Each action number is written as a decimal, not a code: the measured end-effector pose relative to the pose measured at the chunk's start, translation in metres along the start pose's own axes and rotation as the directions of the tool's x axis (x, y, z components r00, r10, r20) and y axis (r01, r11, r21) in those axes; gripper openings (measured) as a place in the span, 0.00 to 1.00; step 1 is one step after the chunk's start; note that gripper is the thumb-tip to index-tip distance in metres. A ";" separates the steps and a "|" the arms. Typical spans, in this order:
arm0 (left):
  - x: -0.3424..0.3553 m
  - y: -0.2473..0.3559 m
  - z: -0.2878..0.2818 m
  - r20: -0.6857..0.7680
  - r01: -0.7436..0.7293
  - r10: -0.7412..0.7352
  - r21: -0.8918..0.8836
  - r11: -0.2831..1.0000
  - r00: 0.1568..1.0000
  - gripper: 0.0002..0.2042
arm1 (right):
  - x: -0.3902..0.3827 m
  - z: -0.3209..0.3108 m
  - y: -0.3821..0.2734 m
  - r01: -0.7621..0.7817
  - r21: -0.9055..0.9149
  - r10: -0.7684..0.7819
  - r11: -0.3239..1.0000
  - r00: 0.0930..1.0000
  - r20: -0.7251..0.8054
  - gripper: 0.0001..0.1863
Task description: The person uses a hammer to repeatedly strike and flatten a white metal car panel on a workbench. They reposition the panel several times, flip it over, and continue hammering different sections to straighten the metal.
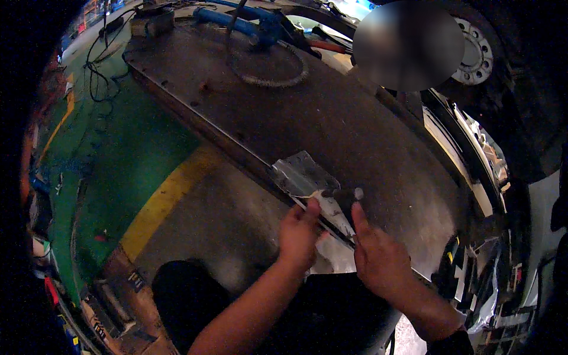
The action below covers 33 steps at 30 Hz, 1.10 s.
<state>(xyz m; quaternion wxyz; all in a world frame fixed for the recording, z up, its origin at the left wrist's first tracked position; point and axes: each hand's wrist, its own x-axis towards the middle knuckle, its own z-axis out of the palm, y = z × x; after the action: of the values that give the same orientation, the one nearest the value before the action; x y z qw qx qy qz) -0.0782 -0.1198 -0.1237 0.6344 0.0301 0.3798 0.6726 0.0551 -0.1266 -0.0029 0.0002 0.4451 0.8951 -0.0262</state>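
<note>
At the near edge of the brown worktop (349, 130) lies a bent, shiny sheet-metal piece (305, 171). My left hand (299, 234) is closed at its near end, the thumb on top at the table edge. My right hand (381, 254) is closed round the lower part of a dark tool with a blunt, pale round end (358, 194), perhaps a small hammer. The index finger points up along it. The tool's head rests over or just beside the metal piece; contact cannot be made out. My right palm hides most of the handle.
Farther along the worktop lie a looped hose (272, 81) and a blue cylindrical tool (228, 21). A box-like block (152, 23) stands at the far corner. A blurred round patch and a pale wheel-like disc (475, 52) are at upper right. Cardboard (133, 307) lies at lower left.
</note>
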 end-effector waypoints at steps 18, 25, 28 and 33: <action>0.033 0.032 -0.012 0.072 0.021 -0.029 0.113 0.993 0.997 0.29 | -0.024 -0.056 0.006 -0.349 0.490 0.305 0.799 0.937 0.171 0.20; 0.028 0.034 -0.009 0.047 0.030 -0.035 0.119 0.992 0.998 0.26 | -0.019 -0.008 -0.013 -0.276 0.201 0.248 0.940 0.957 0.153 0.34; 0.027 0.033 -0.005 0.043 0.030 -0.037 0.141 0.990 0.998 0.26 | -0.018 0.009 -0.011 -0.217 0.081 0.204 0.973 0.969 0.137 0.36; 0.034 0.028 -0.011 0.035 0.029 -0.033 0.100 0.995 0.999 0.27 | -0.011 0.005 -0.021 -0.275 -0.008 0.266 0.961 0.923 0.278 0.35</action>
<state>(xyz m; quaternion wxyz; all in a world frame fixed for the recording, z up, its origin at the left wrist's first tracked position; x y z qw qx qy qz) -0.1138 -0.0925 -0.1309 0.6492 0.0683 0.4017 0.6423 0.0450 -0.1477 -0.0069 0.1219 0.5562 0.8157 -0.1016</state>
